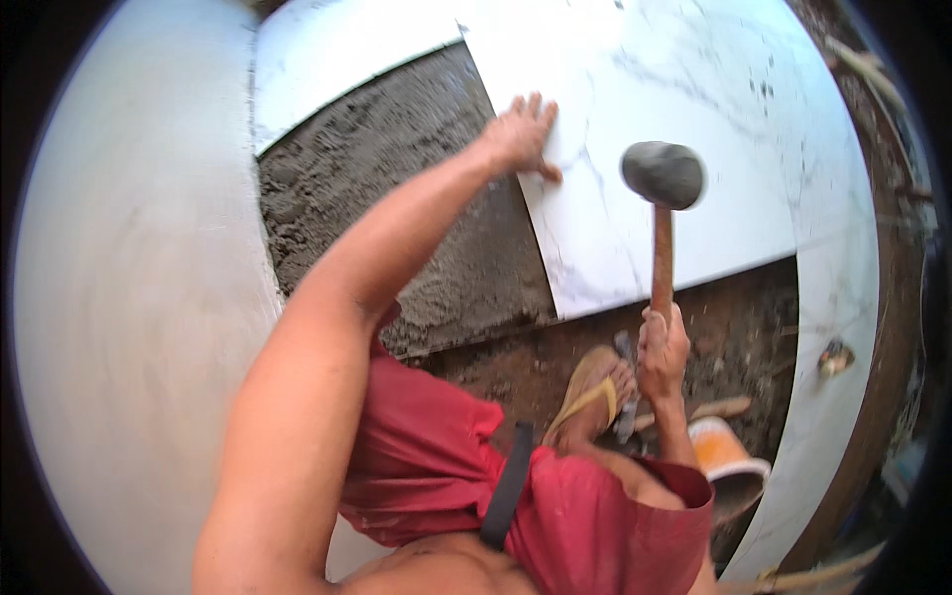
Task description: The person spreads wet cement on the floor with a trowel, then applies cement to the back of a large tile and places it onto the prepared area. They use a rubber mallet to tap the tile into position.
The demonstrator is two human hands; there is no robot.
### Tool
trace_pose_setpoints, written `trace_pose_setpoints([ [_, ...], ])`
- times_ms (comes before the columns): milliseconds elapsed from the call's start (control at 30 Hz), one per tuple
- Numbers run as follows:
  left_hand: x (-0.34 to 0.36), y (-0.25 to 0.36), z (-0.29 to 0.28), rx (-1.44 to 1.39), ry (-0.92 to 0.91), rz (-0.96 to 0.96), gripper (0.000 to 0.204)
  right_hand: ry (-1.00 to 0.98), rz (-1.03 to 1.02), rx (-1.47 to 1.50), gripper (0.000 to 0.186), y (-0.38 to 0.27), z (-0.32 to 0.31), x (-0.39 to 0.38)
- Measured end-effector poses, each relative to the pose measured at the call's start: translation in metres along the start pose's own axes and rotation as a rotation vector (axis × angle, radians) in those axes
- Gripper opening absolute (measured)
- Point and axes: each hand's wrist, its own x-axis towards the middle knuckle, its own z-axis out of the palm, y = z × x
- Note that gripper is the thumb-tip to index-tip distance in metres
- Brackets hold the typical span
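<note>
My left hand (523, 136) lies with fingers spread on the left edge of a large white marble-patterned tile (684, 109). In my right hand (662, 349) is a rubber mallet (662, 177), gripped low on its wooden handle. Its dark head stands up in front of the tile in this view; whether it touches the surface I cannot tell. Left of the tile, under my left forearm, lies a bed of wet grey mortar (362, 149). Another white tile (337, 50) borders the mortar at the far side.
A pale smooth wall (139, 297) rises along the left. Brown soil (734, 317) shows between the tile and my legs, with a sandalled foot (595, 387) on it. An orange and white bucket (719, 446) stands at the lower right, beside a strip of white tile (838, 288).
</note>
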Motion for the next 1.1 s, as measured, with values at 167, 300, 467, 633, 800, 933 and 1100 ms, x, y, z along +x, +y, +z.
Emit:
trace_pose_setpoints([
  [167, 0.015, -0.027, -0.034, -0.081, 0.007, -0.055, 0.112, 0.237, -0.348, 0.546, 0.035, -0.07, 0.014, 0.049],
  [300, 0.036, -0.03, -0.041, -0.11, -0.011, -0.11, 0.113, 0.394, -0.494, 0.418, 0.03, -0.024, 0.02, 0.135],
  [467, 0.038, -0.04, -0.023, -0.138, -0.029, -0.191, 0.123, 0.186, 0.007, 0.442, 0.03, -0.055, 0.021, 0.164],
  [633, 0.05, -0.025, -0.037, -0.117, -0.038, -0.145, 0.119, 0.435, -0.255, 0.46, 0.033, -0.036, 0.024, 0.178],
  [800, 0.038, -0.034, -0.029, -0.089, -0.079, -0.173, 0.118, 0.216, 0.013, 0.48, 0.037, -0.067, -0.003, 0.166],
  [933, 0.053, -0.027, -0.042, -0.082, -0.043, -0.147, 0.117, 0.546, -0.254, 0.057, 0.042, -0.013, -0.003, 0.2],
  [1100, 0.053, -0.024, -0.054, -0.078, -0.236, -0.195, 0.114, 0.28, -0.087, 0.422, 0.036, -0.086, -0.048, 0.184],
])
